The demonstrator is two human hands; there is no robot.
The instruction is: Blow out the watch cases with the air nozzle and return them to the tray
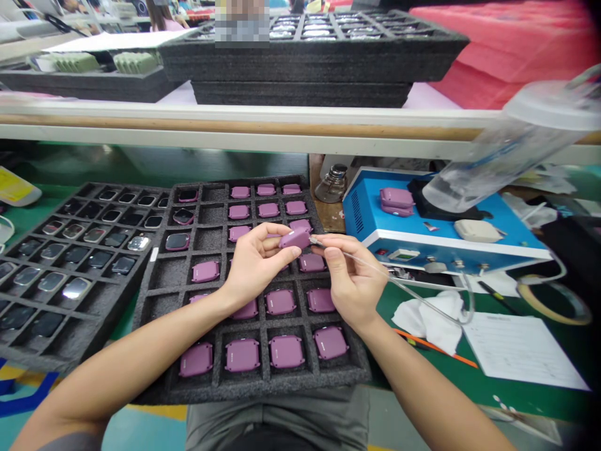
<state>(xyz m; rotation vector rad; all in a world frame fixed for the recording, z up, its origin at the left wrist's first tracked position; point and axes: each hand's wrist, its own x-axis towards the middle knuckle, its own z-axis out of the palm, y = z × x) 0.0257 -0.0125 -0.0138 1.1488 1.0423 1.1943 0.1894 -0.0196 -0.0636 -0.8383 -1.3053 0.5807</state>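
My left hand grips a purple smartwatch case on its edge, above the foam tray. My right hand pinches a slim nozzle fitted to a clear hose. The nozzle's tip is at the right end of the case; whether it touches cannot be made out. Beneath both hands lies a dark grey foam tray, with purple watch cases in many compartments. Three dark-screened watches sit in its left column. My forearms and hands hide some compartments.
Left stands another foam tray of dark watches. A blue control box at right carries purple cases and a clear cylinder. Nearby are a glass bottle, white cloth, paper and tape roll. A shelf edge crosses behind.
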